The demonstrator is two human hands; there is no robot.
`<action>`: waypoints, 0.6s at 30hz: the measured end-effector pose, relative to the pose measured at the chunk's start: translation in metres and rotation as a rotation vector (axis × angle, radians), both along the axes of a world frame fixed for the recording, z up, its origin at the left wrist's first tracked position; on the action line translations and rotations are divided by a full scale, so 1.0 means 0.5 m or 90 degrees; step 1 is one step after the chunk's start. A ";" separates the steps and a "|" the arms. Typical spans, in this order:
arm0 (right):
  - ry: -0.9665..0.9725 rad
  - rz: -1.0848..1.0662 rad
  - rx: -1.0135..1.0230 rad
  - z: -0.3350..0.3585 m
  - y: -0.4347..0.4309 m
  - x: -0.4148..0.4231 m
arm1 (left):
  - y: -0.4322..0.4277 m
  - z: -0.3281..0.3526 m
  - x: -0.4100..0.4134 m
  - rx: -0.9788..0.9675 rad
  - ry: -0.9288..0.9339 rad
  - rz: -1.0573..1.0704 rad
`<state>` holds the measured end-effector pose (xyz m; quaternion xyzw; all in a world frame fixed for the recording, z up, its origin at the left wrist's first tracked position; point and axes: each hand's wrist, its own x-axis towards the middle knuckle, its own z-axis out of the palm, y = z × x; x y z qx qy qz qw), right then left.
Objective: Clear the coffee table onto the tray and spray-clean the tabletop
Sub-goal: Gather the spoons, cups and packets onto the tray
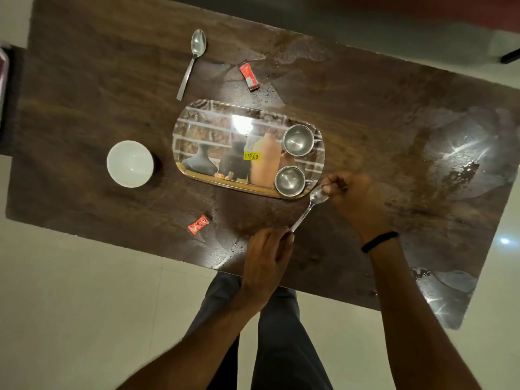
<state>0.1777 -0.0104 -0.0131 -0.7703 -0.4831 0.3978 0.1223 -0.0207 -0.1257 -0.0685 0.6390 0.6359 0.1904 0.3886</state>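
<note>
Steel spoon (307,206) pinched between left hand (267,257) and right hand (356,201).

A pale cream tiled floor (84,305) fills the lower part of the view and shows again in strips at the left and right edges. Faint grout lines cross it at lower left. A small bright spot of reflected light (505,241) sits on the tiles at the right edge. Along the top runs a dull grey band (281,21), and beside it, in the top right corner, lies a blurred reddish-brown piece of furniture (422,9). Just below that, a short black bar (510,56) slants in from the right edge. At the left edge stands a dark, boxy object (9,108), too dim to identify. Dark grey trouser legs (281,347) stand on the tiles at bottom centre.
</note>
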 end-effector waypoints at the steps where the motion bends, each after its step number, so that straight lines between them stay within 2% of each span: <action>1: -0.005 0.023 0.024 0.025 0.029 -0.020 | 0.014 0.010 -0.009 0.020 -0.002 0.029; 4: -0.009 0.075 0.074 0.077 0.126 -0.083 | 0.072 0.028 -0.027 0.103 0.023 0.131; 8: -0.054 0.174 0.049 0.055 0.263 -0.145 | 0.165 0.006 -0.042 0.126 0.034 0.222; 14: -0.190 0.328 0.027 -0.075 0.381 -0.182 | 0.242 -0.081 -0.042 0.124 0.134 0.197; 18: -0.213 0.364 0.003 -0.119 0.396 -0.173 | 0.254 -0.110 -0.031 0.119 0.149 0.140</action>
